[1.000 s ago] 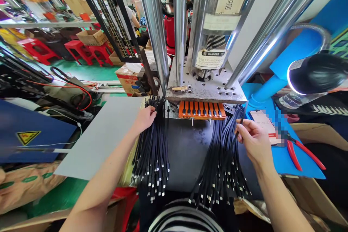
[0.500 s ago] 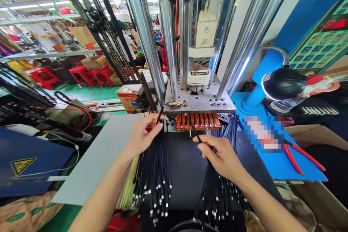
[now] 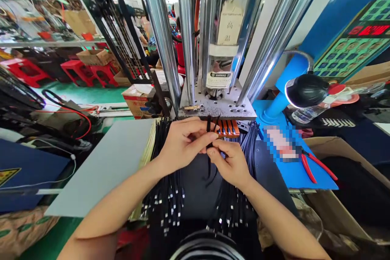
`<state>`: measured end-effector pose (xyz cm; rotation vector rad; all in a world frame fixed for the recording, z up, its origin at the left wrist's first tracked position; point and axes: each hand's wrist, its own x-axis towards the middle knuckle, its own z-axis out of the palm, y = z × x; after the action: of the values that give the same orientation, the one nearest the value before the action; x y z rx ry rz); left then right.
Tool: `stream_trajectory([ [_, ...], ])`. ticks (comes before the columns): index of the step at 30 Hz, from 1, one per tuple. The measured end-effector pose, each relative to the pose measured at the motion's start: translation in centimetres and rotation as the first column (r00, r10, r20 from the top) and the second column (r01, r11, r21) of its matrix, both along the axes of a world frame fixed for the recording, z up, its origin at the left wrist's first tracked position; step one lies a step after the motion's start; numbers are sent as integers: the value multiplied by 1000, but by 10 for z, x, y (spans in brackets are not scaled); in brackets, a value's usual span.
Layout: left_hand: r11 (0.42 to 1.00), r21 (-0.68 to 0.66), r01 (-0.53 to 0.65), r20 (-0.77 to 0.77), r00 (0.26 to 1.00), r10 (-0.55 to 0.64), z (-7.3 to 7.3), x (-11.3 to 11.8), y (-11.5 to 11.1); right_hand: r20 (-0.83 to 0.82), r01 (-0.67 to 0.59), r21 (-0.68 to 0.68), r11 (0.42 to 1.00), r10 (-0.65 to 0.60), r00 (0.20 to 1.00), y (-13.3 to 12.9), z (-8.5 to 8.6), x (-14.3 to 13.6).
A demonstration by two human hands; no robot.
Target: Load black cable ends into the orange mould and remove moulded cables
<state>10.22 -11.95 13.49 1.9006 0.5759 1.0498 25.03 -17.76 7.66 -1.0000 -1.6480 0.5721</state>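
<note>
My left hand [image 3: 187, 142] and my right hand [image 3: 230, 160] meet in front of the press, fingers closed. Between the left fingertips a black cable [image 3: 209, 124] stands upright. A second, thinner black strand [image 3: 217, 121] rises from the right fingertips, almost touching the first. Dark ends dangle below both hands. Behind them an orange slotted block [image 3: 230, 128] holds several black cable ends and is partly covered by my hands. Black cables with metal plugs hang in a left bundle [image 3: 170, 195] and a right bundle [image 3: 233, 207].
Over the orange block sits the press's metal plate [image 3: 217, 110], with tall steel columns. A grey board [image 3: 100, 162] lies to the left. Red-handled pliers [image 3: 317, 166] rest on the blue surface at right, near a black lamp [image 3: 307, 90].
Both hands have come together; my left hand moved right, bringing its cable beside the right one. The whole view has shifted slightly.
</note>
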Motion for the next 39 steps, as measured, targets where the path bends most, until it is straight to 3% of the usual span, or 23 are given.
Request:
stream_trajectory([
  [2,997,-72,-33,37,999,36,-3,-2,8,77,-35,-88,995,42,996,0,-8,-1],
  [5,965,-141,-220,95,967,235,-22,-16,28,288,-100,-311,945,194,938,0,-29,-1],
  [8,876,-175,-450,59,883,465,-60,-42,54,504,-10,-471,882,278,818,-2,-53,1],
  [11,763,-231,-603,-107,796,596,-108,-74,80,629,56,-528,847,346,696,-4,-69,7],
  [14,668,-225,-709,-278,704,654,-148,-103,102,590,27,-528,849,344,731,-5,-73,22],
  [17,592,-40,-805,-441,546,712,-170,-123,117,572,113,-443,890,183,800,-2,-77,54],
  [20,549,132,-826,-517,415,749,-179,-132,128,614,382,-297,875,-131,779,8,-91,99],
  [23,515,198,-834,-558,336,759,-183,-131,134,509,612,-219,760,-446,736,23,-113,139],
  [26,482,224,-847,-579,282,765,-190,-128,137,299,707,-267,655,-641,707,36,-133,156],
  [28,464,216,-859,-574,272,772,-194,-129,138,230,728,-286,623,-693,683,42,-141,156],
  [33,440,185,-878,-538,284,793,-201,-137,140,233,738,-265,620,-702,673,44,-145,149],
  [39,442,162,-882,-531,300,793,-201,-145,140,108,805,-271,528,-814,570,35,-147,158],
])
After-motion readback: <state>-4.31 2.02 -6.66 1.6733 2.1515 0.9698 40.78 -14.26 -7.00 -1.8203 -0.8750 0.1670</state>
